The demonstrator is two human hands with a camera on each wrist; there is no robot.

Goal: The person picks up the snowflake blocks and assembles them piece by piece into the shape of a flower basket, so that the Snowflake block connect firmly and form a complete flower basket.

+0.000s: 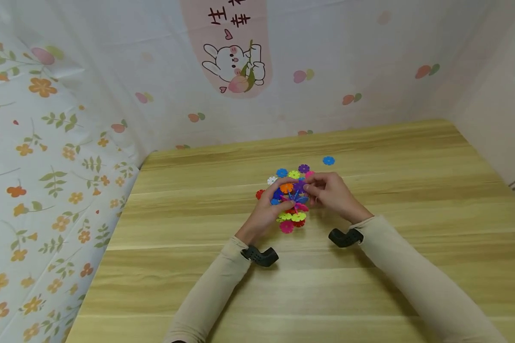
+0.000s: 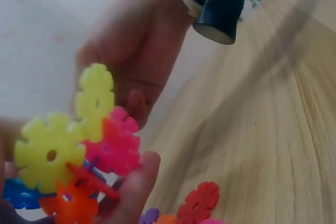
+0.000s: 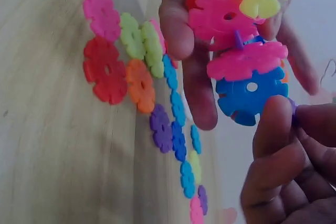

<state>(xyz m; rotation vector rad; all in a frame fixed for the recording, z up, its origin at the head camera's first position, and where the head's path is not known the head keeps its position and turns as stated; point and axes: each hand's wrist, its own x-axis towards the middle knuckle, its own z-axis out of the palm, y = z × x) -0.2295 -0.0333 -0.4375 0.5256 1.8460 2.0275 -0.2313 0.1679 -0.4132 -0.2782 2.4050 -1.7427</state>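
Fingers of your right hand pinching a purple disc, left hand gripping the flower-disc cluster.
You're holding it above the bench, discs fanning out every which way, so can't call one long axis.

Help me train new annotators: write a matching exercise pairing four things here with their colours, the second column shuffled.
Things
1. Interlocked flower-shaped discs
2. Flower-shaped disc lying alone
3. Right sleeve
4. Right wrist camera

Colours
A. Black
B. Multicoloured
C. Beige
D. Blue

Pairs: 1-B, 2-D, 3-C, 4-A
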